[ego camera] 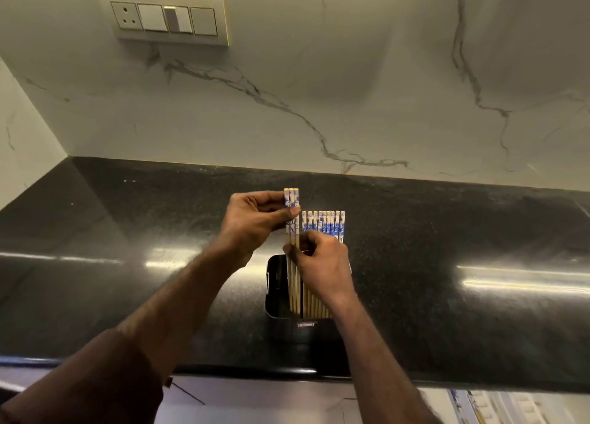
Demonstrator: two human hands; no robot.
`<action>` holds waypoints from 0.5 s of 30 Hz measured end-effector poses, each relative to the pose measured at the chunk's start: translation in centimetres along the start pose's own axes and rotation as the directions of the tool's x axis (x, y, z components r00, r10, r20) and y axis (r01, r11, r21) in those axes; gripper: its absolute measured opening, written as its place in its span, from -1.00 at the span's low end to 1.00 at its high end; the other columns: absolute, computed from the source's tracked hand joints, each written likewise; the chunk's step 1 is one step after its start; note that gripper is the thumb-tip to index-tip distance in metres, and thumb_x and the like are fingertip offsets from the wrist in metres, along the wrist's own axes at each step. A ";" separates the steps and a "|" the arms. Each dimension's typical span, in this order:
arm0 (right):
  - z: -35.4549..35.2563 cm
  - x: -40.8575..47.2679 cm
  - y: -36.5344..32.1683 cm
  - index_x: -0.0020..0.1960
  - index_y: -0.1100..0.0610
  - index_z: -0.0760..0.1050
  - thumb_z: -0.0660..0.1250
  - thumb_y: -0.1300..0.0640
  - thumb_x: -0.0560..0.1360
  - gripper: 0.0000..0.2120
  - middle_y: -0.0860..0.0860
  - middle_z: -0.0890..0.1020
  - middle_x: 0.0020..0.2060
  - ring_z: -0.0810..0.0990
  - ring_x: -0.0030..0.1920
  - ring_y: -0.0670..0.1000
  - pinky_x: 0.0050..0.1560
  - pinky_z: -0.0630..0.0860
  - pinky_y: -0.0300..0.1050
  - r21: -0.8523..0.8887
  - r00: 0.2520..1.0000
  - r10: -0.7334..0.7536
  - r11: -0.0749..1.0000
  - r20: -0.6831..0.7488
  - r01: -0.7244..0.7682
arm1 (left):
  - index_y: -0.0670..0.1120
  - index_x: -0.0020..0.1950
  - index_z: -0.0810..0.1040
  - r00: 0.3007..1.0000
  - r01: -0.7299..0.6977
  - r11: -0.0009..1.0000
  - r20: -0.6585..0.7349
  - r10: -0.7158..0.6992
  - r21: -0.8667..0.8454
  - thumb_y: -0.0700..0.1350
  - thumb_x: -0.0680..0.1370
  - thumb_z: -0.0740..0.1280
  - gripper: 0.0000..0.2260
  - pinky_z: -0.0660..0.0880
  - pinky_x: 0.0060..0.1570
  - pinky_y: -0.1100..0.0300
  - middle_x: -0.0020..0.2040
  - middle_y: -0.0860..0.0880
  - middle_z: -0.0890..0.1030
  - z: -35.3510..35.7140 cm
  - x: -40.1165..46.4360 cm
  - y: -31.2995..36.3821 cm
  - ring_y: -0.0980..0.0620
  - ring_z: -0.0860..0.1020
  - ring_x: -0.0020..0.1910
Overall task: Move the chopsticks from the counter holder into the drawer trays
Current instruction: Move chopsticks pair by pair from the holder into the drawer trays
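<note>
A black holder [276, 283] stands on the dark counter with several wooden chopsticks [324, 224] upright in it, their tops patterned blue and white. My left hand [255, 224] pinches the tops of three chopsticks [292, 200] that ride higher than the others, their lower ends still inside the holder. My right hand [319, 264] grips the shafts of chopsticks just above the holder's rim and hides the holder's right side.
The black granite counter [447, 248] runs left to right against a marble wall with a switch plate [166, 18]. Below the counter's front edge, an open drawer [498, 407] shows trays with chopsticks at the bottom right.
</note>
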State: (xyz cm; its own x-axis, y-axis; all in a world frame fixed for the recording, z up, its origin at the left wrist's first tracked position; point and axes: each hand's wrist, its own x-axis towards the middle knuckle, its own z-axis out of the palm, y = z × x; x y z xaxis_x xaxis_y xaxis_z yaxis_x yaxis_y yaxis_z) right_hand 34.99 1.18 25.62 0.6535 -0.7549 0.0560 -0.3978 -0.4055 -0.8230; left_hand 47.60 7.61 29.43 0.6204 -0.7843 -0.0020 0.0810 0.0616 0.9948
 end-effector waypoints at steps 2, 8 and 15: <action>-0.4 0.1 -0.2 0.06 0.09 0.63 0.41 0.06 0.50 -0.82 -0.03 0.70 -0.06 0.64 -0.06 -0.12 0.04 0.58 -0.15 0.091 0.999 -0.002 0.996 0.053 -0.003 | -0.19 0.04 0.64 0.999 -0.044 0.998 0.029 0.043 0.032 -0.34 0.41 0.45 -0.78 0.64 -0.05 0.12 -0.12 -0.10 0.72 0.0 0.0 1.9 -0.02 0.69 -0.10; -2.0 0.0 -1.3 0.07 0.12 0.63 0.38 0.12 0.51 -0.84 -0.02 0.72 -0.05 0.66 0.00 -0.14 0.06 0.57 -0.19 0.253 0.976 -0.086 0.967 0.200 0.033 | -0.18 0.06 0.63 0.988 -0.144 0.986 0.061 0.139 0.089 -0.33 0.42 0.43 -0.76 0.62 -0.07 0.21 -0.06 -0.10 0.71 0.1 -1.1 7.3 0.02 0.69 -0.08; -3.9 -3.0 -4.3 0.08 0.18 0.62 0.37 0.17 0.53 -0.84 0.04 0.74 -0.11 0.71 -0.06 -0.08 0.03 0.61 -0.15 0.347 0.967 -0.159 0.934 0.199 0.083 | -0.14 0.04 0.63 0.980 -0.189 0.978 0.085 0.181 0.087 -0.22 0.35 0.47 -0.73 0.63 -0.12 0.21 -0.10 -0.09 0.72 0.4 -4.6 10.7 -0.02 0.70 -0.11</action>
State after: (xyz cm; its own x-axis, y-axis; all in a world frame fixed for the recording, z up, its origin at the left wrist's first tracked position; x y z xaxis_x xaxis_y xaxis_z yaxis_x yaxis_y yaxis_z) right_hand 32.27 3.20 31.22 0.8236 -0.5625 0.0728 -0.0941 -0.2621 -0.9604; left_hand 45.26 11.62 40.17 0.5562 -0.8097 0.1872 -0.1056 0.1546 0.9823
